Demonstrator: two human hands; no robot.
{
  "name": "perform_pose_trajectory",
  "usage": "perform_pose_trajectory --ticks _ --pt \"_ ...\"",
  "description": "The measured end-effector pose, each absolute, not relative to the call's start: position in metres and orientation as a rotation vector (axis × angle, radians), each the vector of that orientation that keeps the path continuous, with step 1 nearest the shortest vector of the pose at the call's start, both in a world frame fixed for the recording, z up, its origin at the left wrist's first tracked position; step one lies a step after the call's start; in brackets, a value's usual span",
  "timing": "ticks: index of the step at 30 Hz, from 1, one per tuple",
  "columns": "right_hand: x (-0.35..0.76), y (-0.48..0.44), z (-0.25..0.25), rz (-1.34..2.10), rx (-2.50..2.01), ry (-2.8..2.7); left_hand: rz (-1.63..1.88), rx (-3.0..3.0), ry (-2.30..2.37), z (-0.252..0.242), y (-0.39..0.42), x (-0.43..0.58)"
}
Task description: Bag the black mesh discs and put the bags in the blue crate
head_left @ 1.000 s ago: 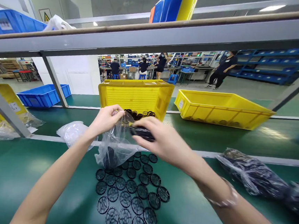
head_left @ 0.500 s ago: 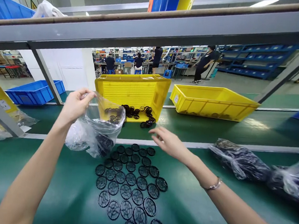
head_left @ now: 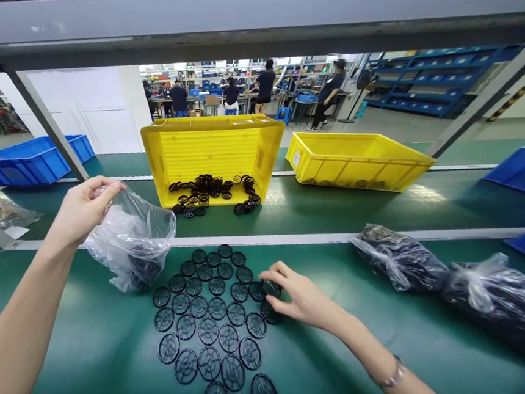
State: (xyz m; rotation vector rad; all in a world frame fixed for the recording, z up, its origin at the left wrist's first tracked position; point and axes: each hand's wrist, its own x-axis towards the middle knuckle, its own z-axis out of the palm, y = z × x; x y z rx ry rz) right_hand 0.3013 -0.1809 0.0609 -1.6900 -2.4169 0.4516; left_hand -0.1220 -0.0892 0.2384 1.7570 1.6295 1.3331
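Observation:
My left hand (head_left: 87, 207) pinches the rim of a clear plastic bag (head_left: 161, 228), holding it up at the left. Dark parts show through the lower part of the bag. On the green surface lie many flat, round black spoked wheels (head_left: 208, 331), spread in loose rows. At the right edge of these rows is my right hand (head_left: 297, 293), its thumb and fingers around one black wheel (head_left: 275, 288). Part of that wheel is hidden by the fingers.
A yellow bin (head_left: 211, 149) tipped toward me holds more black wheels, some spilling out. Another yellow bin (head_left: 361, 172) stands to its right. Tied bags of black parts (head_left: 399, 258) lie at the right. A metal shelf beam (head_left: 258, 31) crosses overhead. People stand and sit farther back.
My right hand has come down from near the tipped bin to the wheels and closed on one from the far right of the rows. The left hand and bag moved left; the view also shifted.

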Motion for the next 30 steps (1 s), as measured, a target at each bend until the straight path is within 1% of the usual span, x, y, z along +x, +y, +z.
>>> perform_pose_trajectory --ticks 4,7,13,17,22,26,30 --pt "0.304 -0.219 0.037 0.339 -1.618 -2.529 1.335 1.723 1.640 0.234 -0.091 -0.124" --pt "0.304 -0.225 0.026 0.320 -1.676 -2.513 1.326 1.714 1.631 0.229 -0.091 -0.125" --pt "0.292 -0.198 0.041 0.346 -1.668 -2.496 1.330 1.688 1.610 0.225 -0.094 -0.126" --pt "0.286 -0.187 0.038 0.324 -1.611 -2.525 1.320 1.686 1.615 0.224 -0.097 -0.127" --pt "0.291 -0.199 0.036 0.340 -1.643 -2.488 1.308 1.649 1.617 0.225 -0.102 -0.127" --pt "0.283 -0.215 0.038 0.350 -1.516 -2.623 1.295 1.628 1.612 0.224 -0.104 -0.126" --pt "0.279 -0.224 0.030 0.343 -1.397 -2.723 1.303 1.637 1.600 0.224 -0.105 -0.126"
